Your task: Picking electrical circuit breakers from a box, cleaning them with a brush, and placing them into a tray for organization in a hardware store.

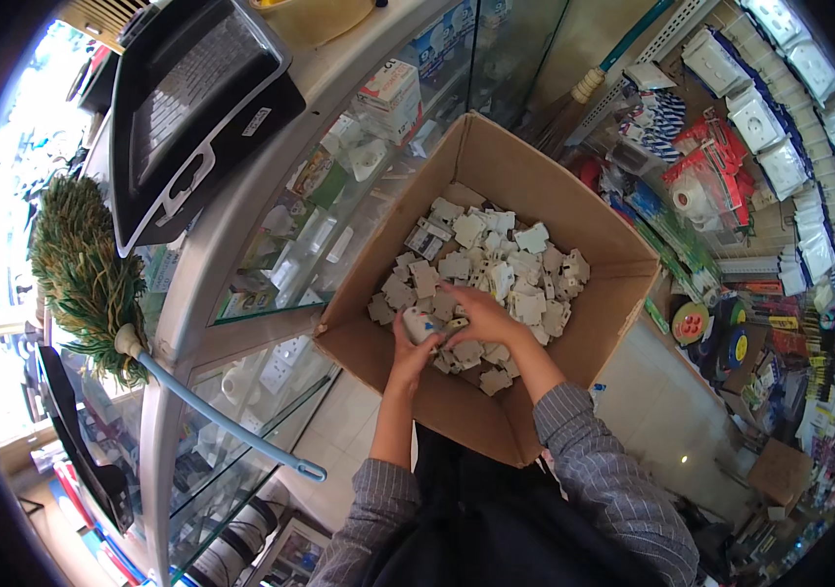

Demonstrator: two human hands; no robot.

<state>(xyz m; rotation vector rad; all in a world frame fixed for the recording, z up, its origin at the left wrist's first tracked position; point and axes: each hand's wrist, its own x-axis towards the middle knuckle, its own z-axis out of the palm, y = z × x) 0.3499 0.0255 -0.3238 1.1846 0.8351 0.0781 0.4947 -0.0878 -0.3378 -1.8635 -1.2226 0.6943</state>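
Observation:
An open cardboard box (594, 227) stands before me, holding a heap of white plastic electrical modules (527, 271), apparently circuit breakers. Over the near left part of the heap, my left hand (411, 352) grips a whitish breaker-like module (420, 323) with a small blue mark, thumb on its near side. Close on its right, my right hand (487, 319) has its thumb and fingers around another small module (456, 324); part of that piece is hidden by the fingers. A darker-faced module (425, 241) lies at the heap's far left edge.
Left of the box is a glass display case (190, 293) with a black plastic bin (197, 110) on top. A duster with a blue handle (226, 418) leans there. A broom (572, 103) stands behind the box. Packaged sockets (755, 121) hang on the right wall.

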